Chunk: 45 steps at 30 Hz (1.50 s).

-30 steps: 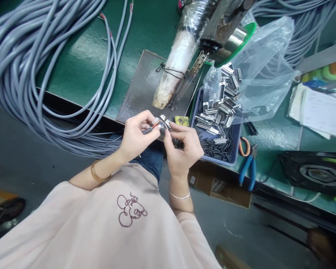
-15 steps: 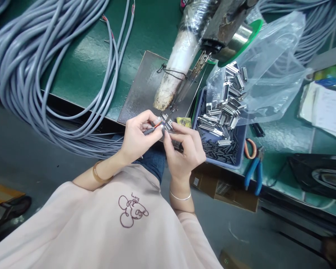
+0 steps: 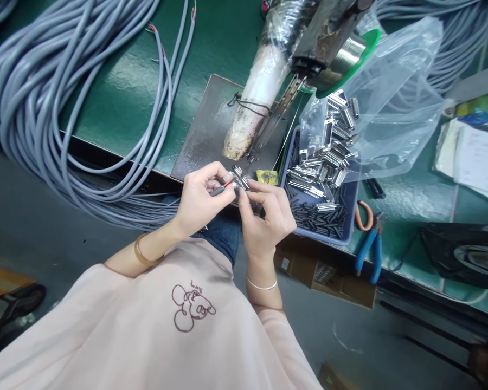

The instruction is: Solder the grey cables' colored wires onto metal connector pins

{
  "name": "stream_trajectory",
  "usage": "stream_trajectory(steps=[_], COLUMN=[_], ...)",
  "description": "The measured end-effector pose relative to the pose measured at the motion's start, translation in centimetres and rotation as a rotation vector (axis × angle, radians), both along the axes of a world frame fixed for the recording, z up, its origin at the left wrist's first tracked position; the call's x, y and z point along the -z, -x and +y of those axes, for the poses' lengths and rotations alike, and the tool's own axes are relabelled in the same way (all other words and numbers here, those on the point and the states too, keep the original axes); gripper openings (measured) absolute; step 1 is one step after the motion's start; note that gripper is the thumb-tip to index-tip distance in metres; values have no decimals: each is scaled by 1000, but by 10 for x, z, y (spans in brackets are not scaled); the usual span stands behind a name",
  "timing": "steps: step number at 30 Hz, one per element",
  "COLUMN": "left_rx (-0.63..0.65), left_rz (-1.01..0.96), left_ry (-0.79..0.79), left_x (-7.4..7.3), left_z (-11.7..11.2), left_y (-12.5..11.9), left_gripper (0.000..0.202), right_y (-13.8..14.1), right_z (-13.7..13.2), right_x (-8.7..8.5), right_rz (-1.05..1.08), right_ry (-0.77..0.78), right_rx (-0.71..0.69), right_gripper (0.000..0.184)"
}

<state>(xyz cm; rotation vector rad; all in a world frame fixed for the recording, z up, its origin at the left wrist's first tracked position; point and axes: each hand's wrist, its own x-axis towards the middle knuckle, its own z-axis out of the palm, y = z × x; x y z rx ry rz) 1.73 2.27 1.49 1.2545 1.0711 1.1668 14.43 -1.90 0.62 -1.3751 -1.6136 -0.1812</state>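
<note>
My left hand [image 3: 199, 197] is closed around the stripped end of a grey cable [image 3: 218, 189], whose red and orange wires stick out from its fingertips. My right hand [image 3: 264, 216] pinches a small metal connector [image 3: 239, 177] right against those wires. Both hands meet at the bench's front edge, just below the tip of a soldering iron holder [image 3: 264, 97] wrapped in white and plastic. The holder stands on a dark metal plate [image 3: 207, 130].
A blue tray [image 3: 345, 230] of metal connectors and black sleeves sits to the right, with a clear plastic bag [image 3: 390, 108] spilling connectors into it. Blue-handled pliers [image 3: 368, 246] lie beside it. Large coils of grey cable [image 3: 44, 97] fill the left of the green bench. A solder spool [image 3: 350, 54] sits behind.
The hands have stayed together at the same spot; the right fingers shifted slightly on the connector. The view moved a little between the earliest frame and now.
</note>
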Motion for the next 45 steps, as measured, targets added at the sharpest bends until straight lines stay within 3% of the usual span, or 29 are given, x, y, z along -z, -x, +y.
stream_trajectory(steps=[8,23,35,39,43,45], left_rx=[-9,42,36,79,239,283], left_rz=[37,-40,-46,-135,-307,-364], left_ry=[-97,31,12,50,207,282], left_x=[-3,-1,4,6,4,3], left_z=[-1,1,-14,-26,-32,-32], left_y=[1,3,13,23,34,37], left_gripper=[12,15,13,10,17,18], right_y=[1,-2,6,10,11,10], right_z=[-2,-4,-15,-25,-32,-37], right_x=[-2,1,-1,-1,-5,-12], right_rz=[2,-112,-148,-19,297,394], right_ry=[-23,-53,-102,-60,247,163], right_rx=[2,-38,-43,-19,-93,-53], right_gripper=[13,17,14,15,14,13])
